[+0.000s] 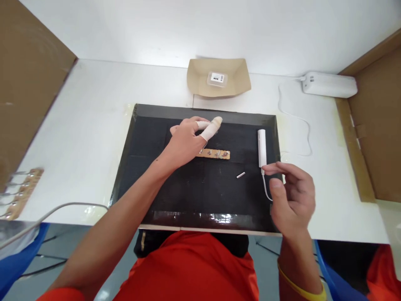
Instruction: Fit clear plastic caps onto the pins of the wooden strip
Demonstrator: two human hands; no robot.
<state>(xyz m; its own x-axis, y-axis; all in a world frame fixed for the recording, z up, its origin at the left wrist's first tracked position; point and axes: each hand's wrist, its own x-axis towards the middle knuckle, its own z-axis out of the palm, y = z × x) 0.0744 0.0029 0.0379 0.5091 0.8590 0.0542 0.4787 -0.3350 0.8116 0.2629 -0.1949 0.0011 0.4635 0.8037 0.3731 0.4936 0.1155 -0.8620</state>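
My left hand (188, 140) is over the black mat (194, 192), with pale finger covers on the thumb and a finger. Those two tips come together in a pinch; what lies between them, if anything, is hidden. Just below this hand lies a narrow tan strip (214, 154) bearing several small metal parts, its left end covered by the hand. My right hand (294, 200) is at the mat's right edge, thumb apart from half-bent fingers. Its fingertips are close to the lower end of a white bar-shaped device (262, 148) with a white cable. A short metal cylinder (240, 175) lies between the strip and this hand.
A cardboard tray (194, 77) at the back holds a labelled clear plastic box (217, 79). Back right is a white power strip (328, 85) with a thin cord. A rack of metal hooks (26, 192) stands at left. Cardboard panels (28, 83) flank both sides.
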